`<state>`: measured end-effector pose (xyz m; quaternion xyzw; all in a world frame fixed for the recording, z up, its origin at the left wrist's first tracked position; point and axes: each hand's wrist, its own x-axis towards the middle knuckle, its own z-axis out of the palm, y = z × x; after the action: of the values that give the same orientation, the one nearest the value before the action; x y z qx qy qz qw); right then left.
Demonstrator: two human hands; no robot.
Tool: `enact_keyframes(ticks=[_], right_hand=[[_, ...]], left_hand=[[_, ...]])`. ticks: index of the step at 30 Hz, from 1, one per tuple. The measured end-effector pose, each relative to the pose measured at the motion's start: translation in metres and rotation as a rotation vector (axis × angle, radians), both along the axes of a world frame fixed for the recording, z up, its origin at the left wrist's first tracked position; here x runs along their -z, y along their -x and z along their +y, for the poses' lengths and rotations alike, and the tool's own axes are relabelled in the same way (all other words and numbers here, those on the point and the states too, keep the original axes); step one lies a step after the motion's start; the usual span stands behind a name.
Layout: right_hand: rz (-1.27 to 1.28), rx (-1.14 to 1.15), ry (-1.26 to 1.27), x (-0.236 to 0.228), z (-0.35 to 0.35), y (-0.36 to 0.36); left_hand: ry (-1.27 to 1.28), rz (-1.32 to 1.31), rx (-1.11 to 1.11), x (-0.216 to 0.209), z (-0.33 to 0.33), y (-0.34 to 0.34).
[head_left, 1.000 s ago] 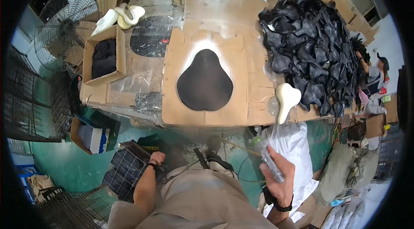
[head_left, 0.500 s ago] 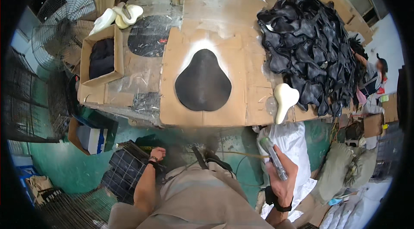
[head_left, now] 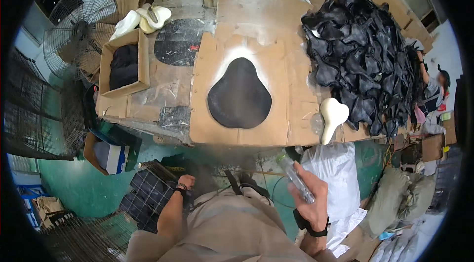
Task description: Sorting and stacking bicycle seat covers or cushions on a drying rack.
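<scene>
My right hand (head_left: 312, 187) is wrapped round a silver spray gun (head_left: 296, 178) with a greenish end, held off the table's near edge. My left hand (head_left: 186, 182) is curled closed beside a wire basket (head_left: 148, 190) of dark pieces; whatever it may grip is hidden. On the cardboard-topped table in front of me lies a flat black bicycle saddle cover (head_left: 239, 96), narrow end away from me. White overspray (head_left: 239, 53) rings its far end. To its right, a cream saddle base (head_left: 334, 116) rests at the table edge.
A heap of black saddle covers (head_left: 360, 59) fills the table's right side. At left stand an open cardboard box (head_left: 140, 84) of dark pieces, more cream saddle bases (head_left: 157, 18) and a wire fan (head_left: 81, 30). White sacks (head_left: 335, 178) lie below right. A person (head_left: 434, 89) works far right.
My right hand has moved left with the spray gun, closer to my body. The whole view has shifted slightly. My left hand stays beside the basket; the black cover lies unchanged.
</scene>
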<state>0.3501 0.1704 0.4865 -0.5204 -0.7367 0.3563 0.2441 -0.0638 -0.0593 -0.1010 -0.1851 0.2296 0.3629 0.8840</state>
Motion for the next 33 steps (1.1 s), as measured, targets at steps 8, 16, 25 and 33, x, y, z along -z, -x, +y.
enact_keyframes(ticks=[8,16,25,33], right_hand=[[0.028,0.073,-0.195,0.02,0.017,-0.004],[-0.133,0.098,-0.047,-0.001,0.001,-0.021],[-0.042,0.123,-0.041,-0.01,-0.01,-0.01],[-0.024,0.038,-0.049,-0.007,-0.014,-0.025]], left_hand=[[-0.001,0.145,-0.11,-0.011,-0.013,0.002],[0.219,1.213,0.264,-0.057,0.011,-0.03],[0.135,1.233,0.199,-0.047,0.037,-0.037],[0.061,-0.019,0.233,0.004,0.018,0.016]])
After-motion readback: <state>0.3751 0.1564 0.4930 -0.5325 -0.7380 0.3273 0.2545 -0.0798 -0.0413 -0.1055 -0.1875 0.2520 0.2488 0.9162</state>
